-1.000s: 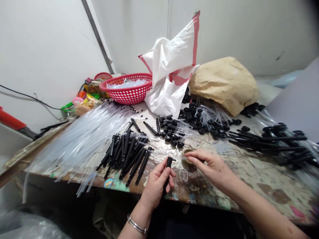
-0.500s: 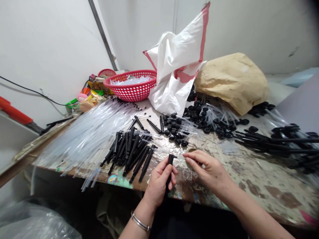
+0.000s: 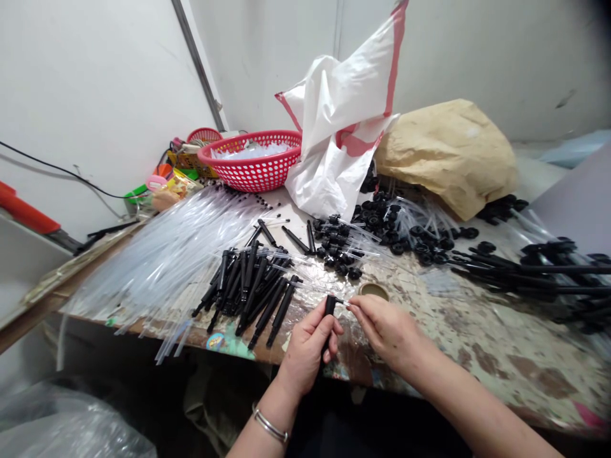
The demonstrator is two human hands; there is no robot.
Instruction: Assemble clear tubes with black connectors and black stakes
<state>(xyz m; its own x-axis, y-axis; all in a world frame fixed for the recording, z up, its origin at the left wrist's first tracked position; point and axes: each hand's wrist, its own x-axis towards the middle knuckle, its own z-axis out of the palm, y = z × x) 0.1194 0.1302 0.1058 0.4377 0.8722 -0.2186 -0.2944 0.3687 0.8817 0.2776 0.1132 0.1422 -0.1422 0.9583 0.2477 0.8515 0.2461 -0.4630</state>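
My left hand (image 3: 312,340) is closed around a black plastic tube with a side nozzle (image 3: 330,306), held upright at the table's front edge. Thumb and fingers of my right hand (image 3: 382,324) pinch a thin clear tube (image 3: 345,303) at the nozzle's tip. Most of that clear tube is hidden by the fingers. Left of my hands lies a pile of similar black tubes (image 3: 248,286), some with clear tubing on their nozzles. Just behind my right hand sits a small brown round container (image 3: 375,291).
A wide bundle of long clear tubes (image 3: 157,248) covers the table's left side. Black round caps with clear tubes (image 3: 377,222) lie further back. Behind stand a red basket (image 3: 252,172), a white bag (image 3: 329,140) and a brown paper bag (image 3: 443,152). Long black parts (image 3: 515,273) lie right.
My right hand has moved left, closer to the black tube, and less of the clear tube shows between fingers and nozzle. My left hand stays nearly in place.
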